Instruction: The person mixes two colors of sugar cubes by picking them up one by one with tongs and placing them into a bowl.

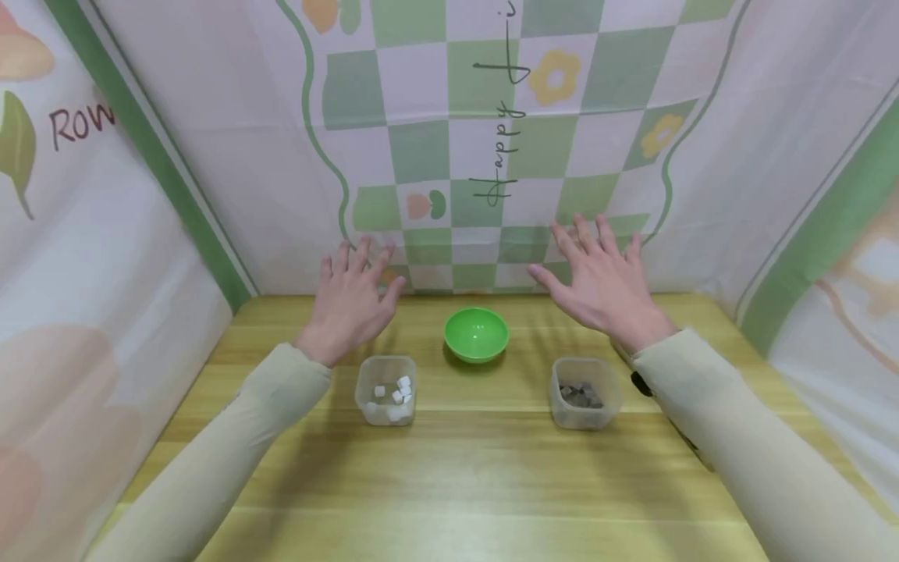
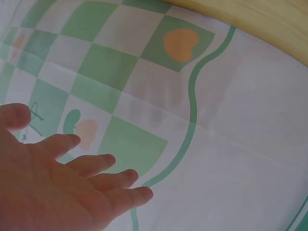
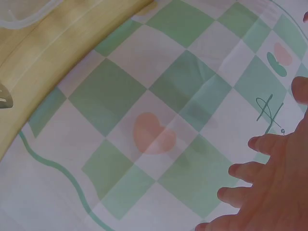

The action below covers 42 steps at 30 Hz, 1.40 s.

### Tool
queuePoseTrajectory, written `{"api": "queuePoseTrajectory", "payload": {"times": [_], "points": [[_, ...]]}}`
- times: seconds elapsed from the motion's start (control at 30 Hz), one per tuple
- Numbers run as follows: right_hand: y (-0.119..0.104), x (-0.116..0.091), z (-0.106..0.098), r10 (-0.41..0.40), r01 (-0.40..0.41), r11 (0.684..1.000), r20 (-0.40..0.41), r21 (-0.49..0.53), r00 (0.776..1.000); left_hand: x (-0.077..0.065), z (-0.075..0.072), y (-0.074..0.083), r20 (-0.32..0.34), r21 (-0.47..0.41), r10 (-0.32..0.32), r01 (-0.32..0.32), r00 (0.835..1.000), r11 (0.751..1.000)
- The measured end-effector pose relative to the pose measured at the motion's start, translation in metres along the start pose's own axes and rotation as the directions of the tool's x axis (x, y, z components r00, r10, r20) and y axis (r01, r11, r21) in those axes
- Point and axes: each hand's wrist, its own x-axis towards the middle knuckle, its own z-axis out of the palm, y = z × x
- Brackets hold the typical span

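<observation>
- And here's the head view with the whole layout: a green bowl (image 1: 477,332), a tub (image 1: 362,388) of white cubes (image 1: 403,389) and a second tub (image 1: 611,396) of dark pieces (image 1: 580,396), all on the wooden surface (image 1: 477,476).
- The left wrist view shows none of those, just the palm side of the hand against the checked cloth (image 1: 485,148) and a strip of surface.
- Over to the right wrist view: a clear rim (image 3: 29,21) in the top corner, plus a metal piece (image 3: 6,97) at the edge, too cut off to name.
- Left hand (image 1: 351,300): fingers spread, holding nothing, the white cubes' tub nearer the person, just beside its wrist.
- Right hand (image 1: 604,285): spread wide too, nothing in it, the dark pieces' tub nearer the person.
- The bowl sits between both hands, apart from each!
</observation>
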Motion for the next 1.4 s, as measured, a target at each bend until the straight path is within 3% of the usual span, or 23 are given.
{"api": "queuePoseTrajectory", "payload": {"times": [0.3,0.6,1.4], "points": [[0.000,-0.012,-0.004,0.006,-0.006,1.000,-0.026,0.007,1.000,-0.008,-0.002,0.006,0.007,-0.021,0.025,-0.024,1.000,0.999],[-0.004,-0.024,-0.006,-0.015,0.017,0.999,-0.055,0.030,0.998,-0.019,-0.004,0.022,-0.011,-0.032,0.065,-0.066,0.998,0.997],[-0.006,-0.056,-0.004,-0.023,0.024,0.999,-0.048,0.023,0.999,-0.040,0.010,0.057,-0.059,-0.042,0.148,-0.150,0.987,0.988]]}}
